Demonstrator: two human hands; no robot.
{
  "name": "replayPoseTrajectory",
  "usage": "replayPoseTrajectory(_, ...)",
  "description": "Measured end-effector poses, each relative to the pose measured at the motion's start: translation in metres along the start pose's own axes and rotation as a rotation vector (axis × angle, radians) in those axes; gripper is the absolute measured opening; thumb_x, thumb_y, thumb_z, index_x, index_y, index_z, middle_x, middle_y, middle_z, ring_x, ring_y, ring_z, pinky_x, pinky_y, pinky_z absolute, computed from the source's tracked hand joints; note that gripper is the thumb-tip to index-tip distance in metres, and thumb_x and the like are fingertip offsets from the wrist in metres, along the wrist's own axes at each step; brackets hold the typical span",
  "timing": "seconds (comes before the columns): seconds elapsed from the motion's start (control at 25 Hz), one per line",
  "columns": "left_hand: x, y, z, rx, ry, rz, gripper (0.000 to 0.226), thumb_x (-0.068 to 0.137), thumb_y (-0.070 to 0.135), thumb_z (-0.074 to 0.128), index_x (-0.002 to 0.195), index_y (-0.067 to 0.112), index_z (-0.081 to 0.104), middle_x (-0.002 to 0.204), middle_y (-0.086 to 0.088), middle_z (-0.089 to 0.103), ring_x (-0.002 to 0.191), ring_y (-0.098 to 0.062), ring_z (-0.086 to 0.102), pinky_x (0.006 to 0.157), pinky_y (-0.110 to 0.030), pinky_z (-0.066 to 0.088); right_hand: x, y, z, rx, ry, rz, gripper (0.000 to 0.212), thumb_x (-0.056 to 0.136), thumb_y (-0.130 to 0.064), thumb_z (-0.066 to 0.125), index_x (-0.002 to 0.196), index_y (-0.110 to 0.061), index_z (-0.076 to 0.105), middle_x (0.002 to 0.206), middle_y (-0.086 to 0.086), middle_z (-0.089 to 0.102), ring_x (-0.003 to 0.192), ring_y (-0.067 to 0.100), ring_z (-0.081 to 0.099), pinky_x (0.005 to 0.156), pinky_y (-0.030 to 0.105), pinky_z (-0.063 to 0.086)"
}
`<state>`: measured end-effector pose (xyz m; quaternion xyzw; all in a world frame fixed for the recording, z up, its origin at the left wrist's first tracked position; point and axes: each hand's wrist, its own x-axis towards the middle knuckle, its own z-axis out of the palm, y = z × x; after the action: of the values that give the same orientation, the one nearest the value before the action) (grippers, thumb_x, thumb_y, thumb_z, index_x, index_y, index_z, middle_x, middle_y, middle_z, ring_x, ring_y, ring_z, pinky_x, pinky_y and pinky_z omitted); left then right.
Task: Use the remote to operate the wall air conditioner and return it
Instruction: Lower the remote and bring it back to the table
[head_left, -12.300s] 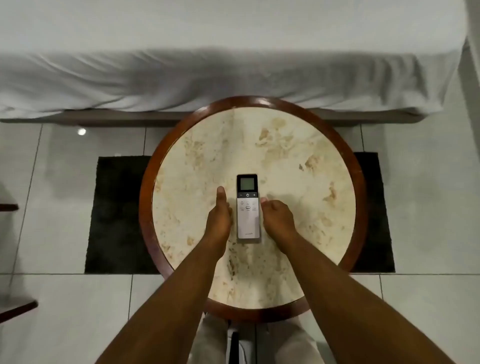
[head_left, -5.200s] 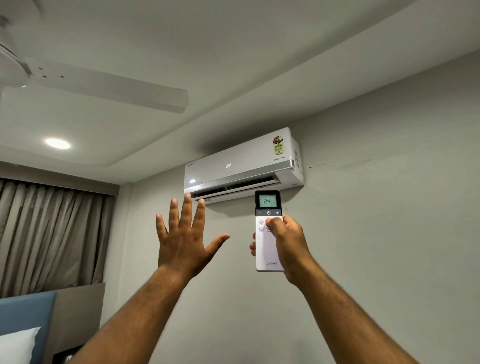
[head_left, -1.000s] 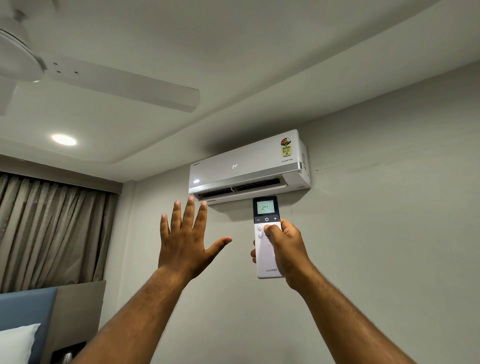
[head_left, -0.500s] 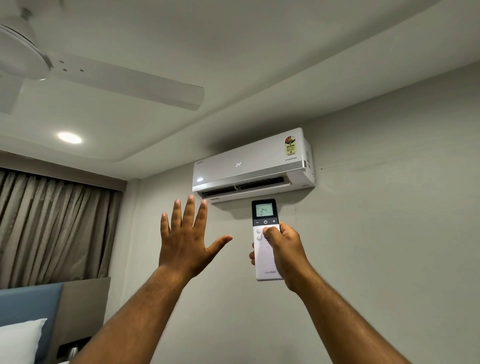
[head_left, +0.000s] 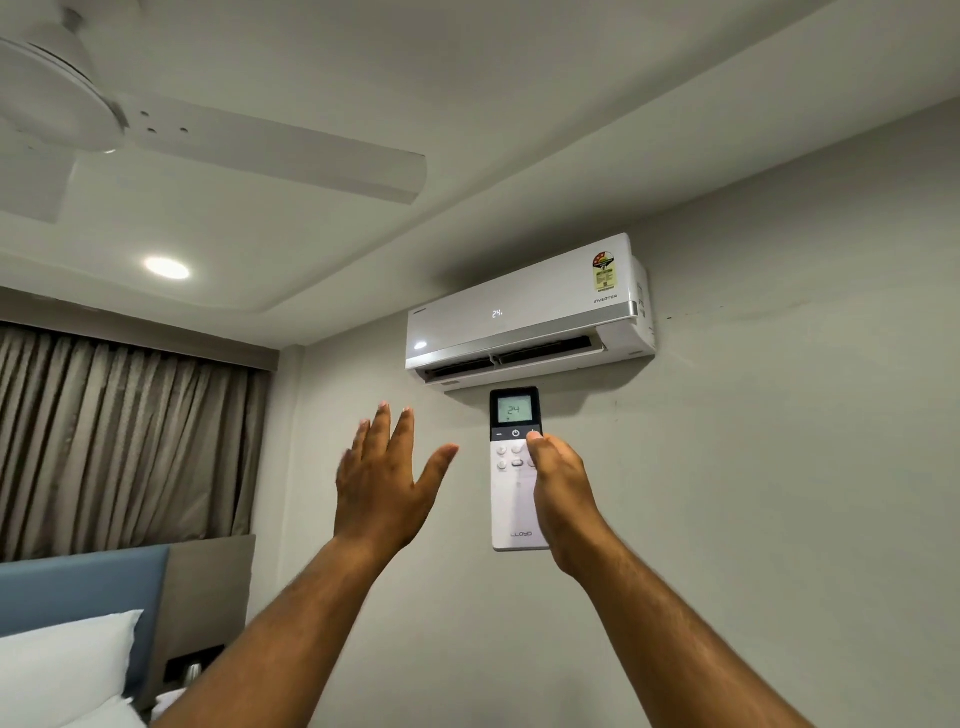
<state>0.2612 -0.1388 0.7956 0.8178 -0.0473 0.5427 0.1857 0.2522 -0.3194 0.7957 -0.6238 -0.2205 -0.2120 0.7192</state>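
My right hand (head_left: 563, 488) grips the white remote (head_left: 511, 499) upright, its top aimed at the wall air conditioner (head_left: 524, 317) just above. The thumb rests on the dark button strip at the plus key. The remote's screen reads 24, and the air conditioner's front panel also shows 24; its lower flap is open. My left hand (head_left: 387, 478) is raised to the left of the remote, empty, palm turned toward the wall, fingers spread and slightly blurred.
A white ceiling fan (head_left: 208, 140) hangs at the upper left, beside a recessed ceiling light (head_left: 167, 268). Brown curtains (head_left: 124, 441) cover the left wall. A blue headboard (head_left: 78, 587) and a white pillow (head_left: 57, 670) sit at the lower left.
My thumb has slid up from the white buttons to the plus key on the dark strip. My left hand has tilted a little, fingers closer together. The view has shifted slightly left.
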Motion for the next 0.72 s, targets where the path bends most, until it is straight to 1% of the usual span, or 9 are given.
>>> replayPoseTrajectory(0.08,-0.007,-0.006,-0.003,-0.187,-0.036,-0.071,0.071,0.087,0.067,0.031,0.140,0.021,0.042,0.153,-0.007,0.037,0.140,-0.025,0.033,0.110,-0.042,0.031,-0.002,0.007,0.017,-0.041,-0.011,0.012,0.031,0.098,-0.042,0.037,0.081,-0.022,0.053,0.076,0.005,0.064,0.061,0.019,0.059,0.053,0.024,0.047)
replayPoseTrajectory(0.16,-0.020,-0.021,-0.010,-0.311,-0.036,-0.155,0.046,0.093,0.052,0.042,0.116,0.020,0.064,0.126,-0.008,0.064,0.119,-0.026,0.056,0.095,-0.037,0.044,-0.007,0.020,0.040,-0.015,-0.067,0.043,0.030,0.098,-0.042,0.039,0.083,-0.021,0.055,0.079,0.005,0.064,0.063,0.020,0.058,0.056,0.025,0.046)
replayPoseTrajectory(0.24,-0.040,-0.040,-0.023,-0.413,-0.077,-0.282,0.028,0.094,0.044,0.047,0.087,0.026,0.067,0.095,-0.002,0.071,0.090,-0.026,0.068,0.080,-0.040,0.053,-0.017,0.039,0.068,0.021,-0.135,0.085,0.029,0.098,-0.040,0.040,0.086,-0.020,0.058,0.081,0.006,0.065,0.066,0.021,0.059,0.059,0.026,0.046)
replayPoseTrajectory(0.28,-0.051,-0.049,-0.030,-0.456,-0.111,-0.351,0.024,0.094,0.041,0.049,0.083,0.028,0.066,0.091,0.002,0.071,0.080,-0.021,0.070,0.075,-0.041,0.057,-0.023,0.048,0.083,0.047,-0.171,0.112,0.028,0.098,-0.039,0.041,0.088,-0.020,0.059,0.082,0.005,0.066,0.068,0.022,0.060,0.060,0.026,0.046)
replayPoseTrajectory(0.36,-0.069,-0.069,-0.041,-0.512,-0.146,-0.451,0.023,0.095,0.035,0.051,0.082,0.029,0.069,0.086,0.004,0.074,0.068,-0.013,0.071,0.064,-0.035,0.058,-0.036,0.065,0.113,0.092,-0.241,0.161,0.029,0.098,-0.037,0.041,0.093,-0.018,0.062,0.082,0.004,0.068,0.069,0.021,0.062,0.061,0.027,0.047)
replayPoseTrajectory(0.44,-0.086,-0.085,-0.056,-0.533,-0.134,-0.523,0.025,0.095,0.029,0.050,0.082,0.026,0.071,0.076,0.003,0.075,0.062,-0.012,0.071,0.058,-0.032,0.057,-0.050,0.080,0.139,0.157,-0.288,0.183,0.028,0.098,-0.034,0.042,0.089,-0.018,0.062,0.078,0.001,0.069,0.065,0.018,0.062,0.059,0.024,0.047)
replayPoseTrajectory(0.52,-0.104,-0.103,-0.070,-0.513,-0.110,-0.615,0.023,0.094,0.024,0.050,0.086,0.021,0.072,0.076,-0.001,0.075,0.065,-0.019,0.070,0.061,-0.039,0.059,-0.065,0.098,0.165,0.201,-0.336,0.218,0.026,0.098,-0.032,0.043,0.085,-0.019,0.062,0.073,-0.001,0.068,0.058,0.013,0.061,0.051,0.019,0.046)
replayPoseTrajectory(0.6,-0.126,-0.124,-0.082,-0.459,-0.111,-0.714,0.021,0.094,0.023,0.051,0.092,0.016,0.071,0.083,-0.007,0.074,0.069,-0.025,0.069,0.064,-0.042,0.060,-0.083,0.120,0.189,0.216,-0.394,0.305,0.025,0.097,-0.032,0.042,0.085,-0.019,0.061,0.072,-0.001,0.067,0.055,0.012,0.061,0.045,0.016,0.044)
replayPoseTrajectory(0.72,-0.168,-0.157,-0.092,-0.386,-0.113,-0.822,0.019,0.094,0.021,0.050,0.091,0.017,0.069,0.085,-0.005,0.073,0.063,-0.018,0.067,0.053,-0.033,0.058,-0.117,0.163,0.220,0.211,-0.496,0.483,0.027,0.093,-0.031,0.038,0.084,-0.019,0.061,0.076,0.002,0.069,0.063,0.018,0.062,0.057,0.024,0.044)
